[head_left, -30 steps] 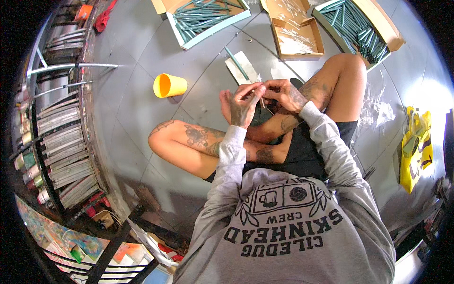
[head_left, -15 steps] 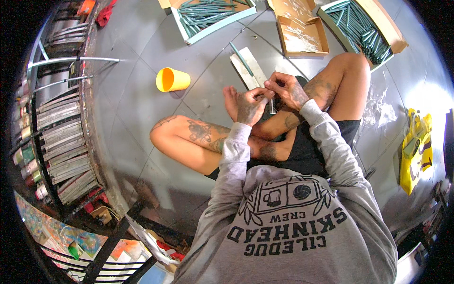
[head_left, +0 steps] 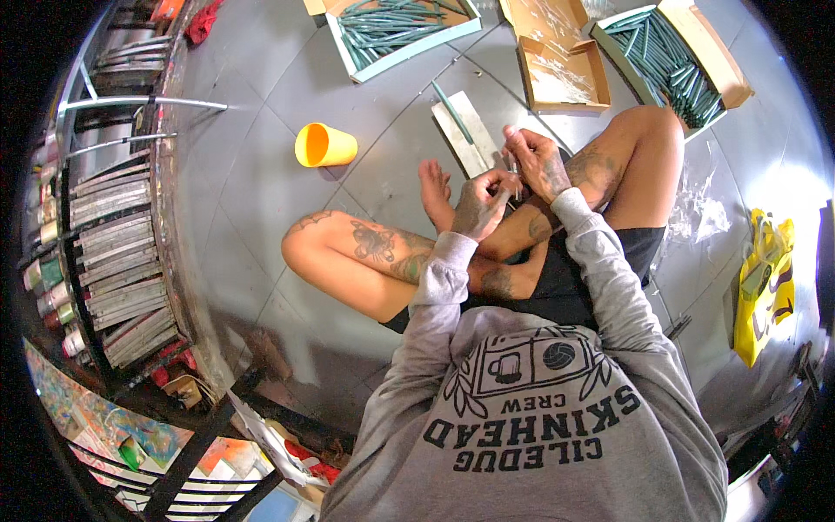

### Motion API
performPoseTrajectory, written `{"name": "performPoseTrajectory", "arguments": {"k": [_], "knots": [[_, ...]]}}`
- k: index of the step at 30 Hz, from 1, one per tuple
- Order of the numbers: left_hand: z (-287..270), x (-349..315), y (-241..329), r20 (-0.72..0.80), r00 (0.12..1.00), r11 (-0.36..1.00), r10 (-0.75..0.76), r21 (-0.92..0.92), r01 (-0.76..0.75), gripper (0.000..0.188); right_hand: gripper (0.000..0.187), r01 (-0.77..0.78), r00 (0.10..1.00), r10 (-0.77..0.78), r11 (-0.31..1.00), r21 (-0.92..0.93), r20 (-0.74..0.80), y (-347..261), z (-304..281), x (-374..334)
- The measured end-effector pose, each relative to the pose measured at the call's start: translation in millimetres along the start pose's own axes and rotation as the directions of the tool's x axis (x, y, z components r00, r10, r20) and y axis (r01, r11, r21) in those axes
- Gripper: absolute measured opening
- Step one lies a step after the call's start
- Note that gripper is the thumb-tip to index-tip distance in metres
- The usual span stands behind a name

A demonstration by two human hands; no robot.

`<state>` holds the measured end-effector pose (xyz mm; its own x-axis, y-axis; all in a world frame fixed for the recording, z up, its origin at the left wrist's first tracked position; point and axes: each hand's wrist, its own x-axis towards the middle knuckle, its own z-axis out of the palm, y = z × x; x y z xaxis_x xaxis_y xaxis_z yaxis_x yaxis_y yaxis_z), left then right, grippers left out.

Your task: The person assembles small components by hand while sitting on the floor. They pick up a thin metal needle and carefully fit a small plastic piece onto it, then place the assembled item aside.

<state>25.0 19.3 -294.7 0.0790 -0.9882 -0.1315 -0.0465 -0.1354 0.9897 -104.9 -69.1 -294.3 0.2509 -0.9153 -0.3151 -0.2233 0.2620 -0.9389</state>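
My left hand (head_left: 487, 202) and my right hand (head_left: 539, 162) meet over my crossed legs, fingers pinched together. Whatever lies between the fingertips is too small and hidden to name. The right thumb points up and away, and the left fingers curl close under the right hand. Just beyond them, a flat pale grey slab (head_left: 477, 143) lies on the floor. One dark green pen-like stick (head_left: 452, 113) rests lengthwise on it, its far tip past the slab's end. The slab's near end is covered by my hands.
A yellow cup (head_left: 325, 145) lies left of the slab. Beyond are an open box (head_left: 419, 55) of green sticks, a cardboard box (head_left: 570, 108) with thin white pieces, and another stick-filled box (head_left: 726, 70). A yellow bag (head_left: 767, 296) sits right; a rack (head_left: 113, 244) stands left.
My left hand has moved right and slightly nearer my body, closer under the right hand. A short shiny rod seen below the hands is now mostly hidden. The whole view has shifted slightly.
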Motion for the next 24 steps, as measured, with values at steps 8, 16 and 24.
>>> {"name": "performPoseTrajectory", "arguments": {"k": [8,16,24], "knots": [[-1,0,21,-0.018,1.000,0.998,-0.008,-0.066,0.007,0.022,0.044,0.112,0.969,-0.093,0.991,-0.070,0.227,1,-12,-1],[-5,4,-4,0.050,0.996,0.996,-0.072,-0.041,0.074,0.023,0.041,-0.068,0.990,0.070,0.998,-0.018,0.119,-14,-13,-3],[-32,11,-11,0.062,0.954,0.916,-0.294,-0.266,0.300,0.027,0.037,0.646,0.749,-0.653,0.678,-0.350,0.118,-7,-2,-25]]}}
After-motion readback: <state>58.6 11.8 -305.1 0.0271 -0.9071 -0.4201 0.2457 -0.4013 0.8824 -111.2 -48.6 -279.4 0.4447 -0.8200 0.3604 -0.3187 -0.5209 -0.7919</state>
